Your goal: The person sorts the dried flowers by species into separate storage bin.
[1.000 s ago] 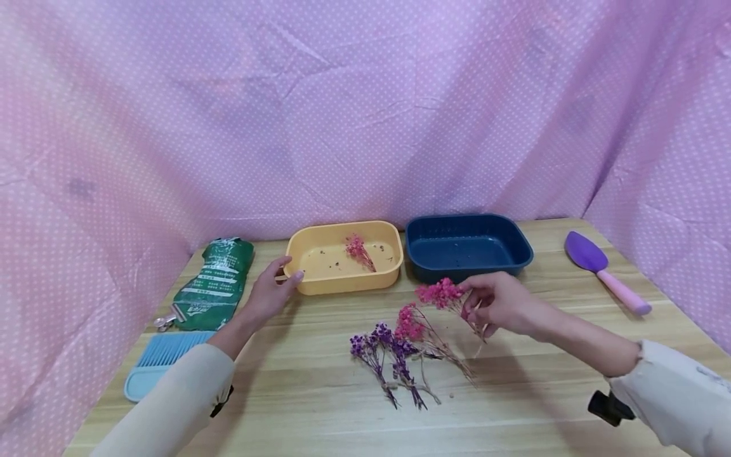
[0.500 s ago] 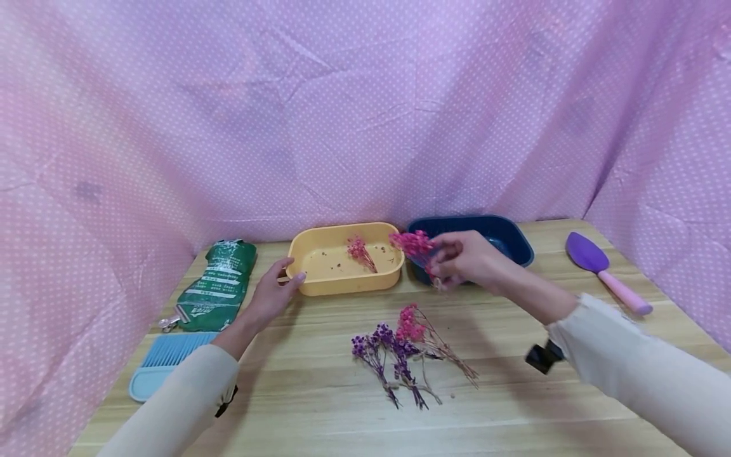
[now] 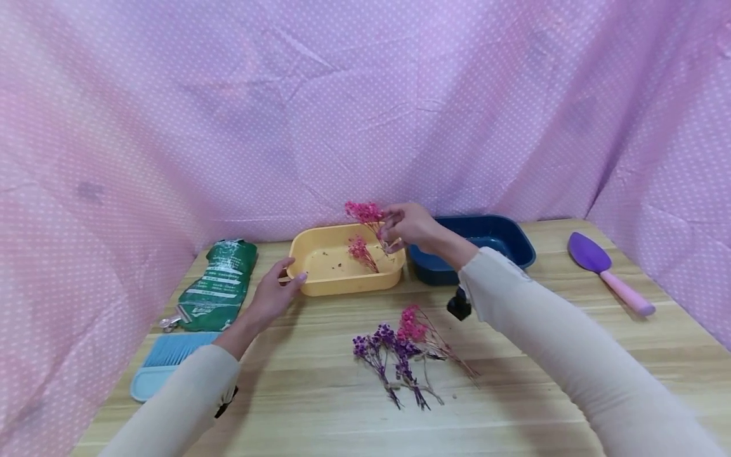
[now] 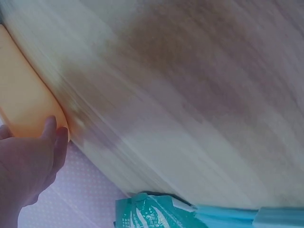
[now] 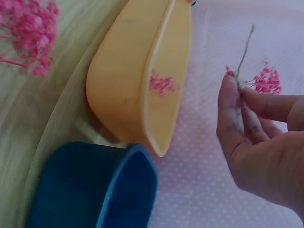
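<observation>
Your right hand (image 3: 410, 225) pinching 1 pink bunch (image 3: 363, 211) over the yellow tray (image 3: 351, 285), left hand (image 3: 274, 292) touching the tray's end, fingers relaxed

The yellow tub (image 3: 351, 285) looks smooth plastic, the table (image 3: 302, 387) wood-grained.

You're at a wood-grain table (image 3: 302, 406) closed in by dotted pink cloth (image 3: 365, 114) behind and on both sides, a makeshift booth; whether home or studio, you can't tell.
</observation>
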Motion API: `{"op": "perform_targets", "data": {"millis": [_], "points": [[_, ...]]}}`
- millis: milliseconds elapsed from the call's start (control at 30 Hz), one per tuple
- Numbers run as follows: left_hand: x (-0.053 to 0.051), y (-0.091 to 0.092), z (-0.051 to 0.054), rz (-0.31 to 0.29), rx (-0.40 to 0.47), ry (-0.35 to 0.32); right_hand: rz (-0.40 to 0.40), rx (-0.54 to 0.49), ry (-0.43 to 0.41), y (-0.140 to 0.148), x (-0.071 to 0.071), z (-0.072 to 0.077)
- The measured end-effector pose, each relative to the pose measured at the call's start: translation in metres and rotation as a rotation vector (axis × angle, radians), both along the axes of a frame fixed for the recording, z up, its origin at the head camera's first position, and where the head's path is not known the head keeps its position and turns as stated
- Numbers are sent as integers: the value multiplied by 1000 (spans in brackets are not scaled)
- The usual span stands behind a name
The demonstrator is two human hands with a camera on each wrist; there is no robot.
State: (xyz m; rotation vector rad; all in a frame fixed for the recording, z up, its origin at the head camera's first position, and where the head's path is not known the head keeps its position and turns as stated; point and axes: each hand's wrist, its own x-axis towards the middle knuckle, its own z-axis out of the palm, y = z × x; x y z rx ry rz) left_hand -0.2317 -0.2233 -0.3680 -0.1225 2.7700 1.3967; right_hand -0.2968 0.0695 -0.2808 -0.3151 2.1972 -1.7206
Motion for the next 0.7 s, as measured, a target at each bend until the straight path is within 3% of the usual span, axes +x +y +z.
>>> {"op": "perform_targets", "data": {"millis": [200, 367, 500, 700], "points": [[2, -1, 1, 6, 23, -15, 10, 41, 0, -24, -16, -19], [3, -1, 0, 13, 31, -25, 37, 107, 17, -42, -17, -35], [1, -1, -1, 6, 25, -25, 9, 187, 31, -50, -17, -44], [-1, -1, -1, -9, 24, -25, 5, 257, 34, -52, -17, -46]]}}
